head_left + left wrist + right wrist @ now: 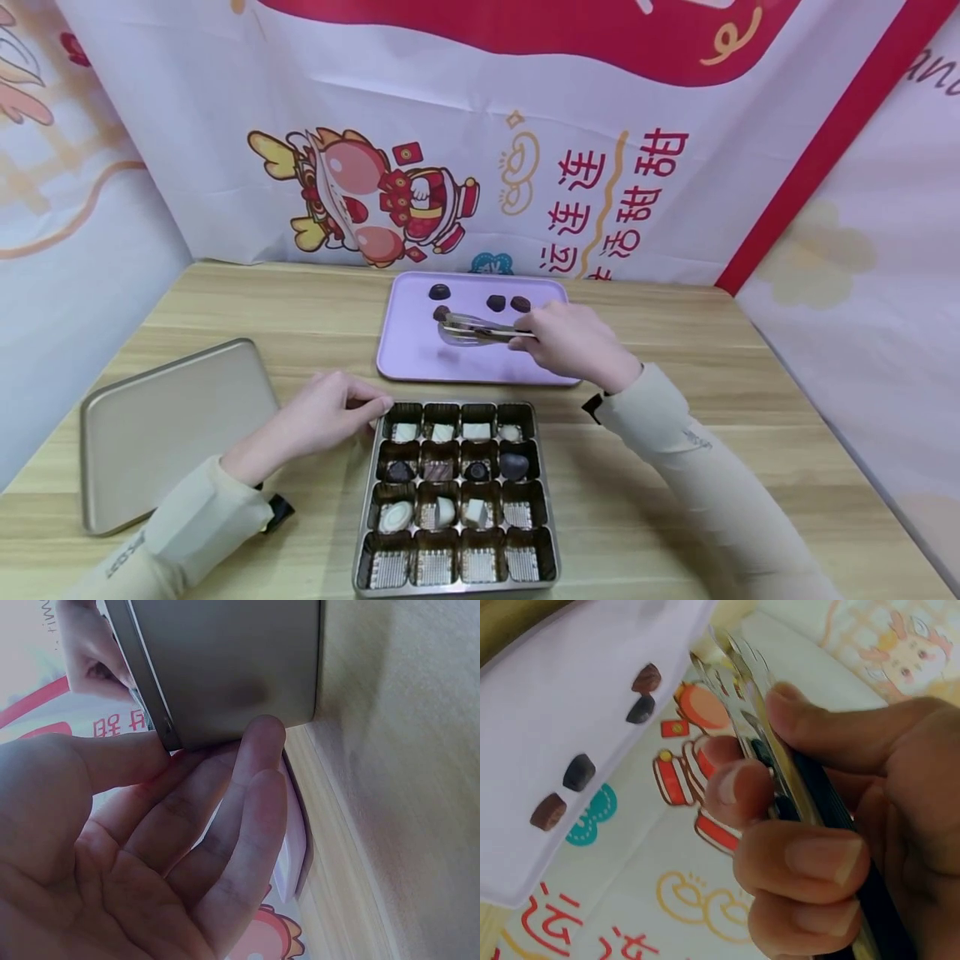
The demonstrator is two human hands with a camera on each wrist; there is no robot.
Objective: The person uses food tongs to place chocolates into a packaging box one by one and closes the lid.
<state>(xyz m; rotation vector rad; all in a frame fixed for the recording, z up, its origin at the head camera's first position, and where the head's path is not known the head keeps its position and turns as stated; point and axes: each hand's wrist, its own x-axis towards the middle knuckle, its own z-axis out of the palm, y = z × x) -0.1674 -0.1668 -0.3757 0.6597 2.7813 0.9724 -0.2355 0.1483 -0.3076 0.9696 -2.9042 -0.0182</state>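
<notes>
My right hand (573,337) grips metal food tongs (487,331) with dark handles and holds them above the lilac tray (405,358). Several dark chocolates lie toward that tray's far side. One chocolate (441,312) is right by the tong tips; whether they touch it I cannot tell. My left hand (326,421) pinches the far left corner of the metal tin (362,521), thumb at the rim and fingers against the side (247,645). In the tin's divided gold insert, white chocolates fill the far row, dark ones the second, and white ones three cups of the third. The front row shows bare ridged bottoms.
A flat metal lid (176,437) lies on the wooden table (322,300) at the left. Behind the tray hangs a white and red printed cloth (457,108). Light walls close off both sides.
</notes>
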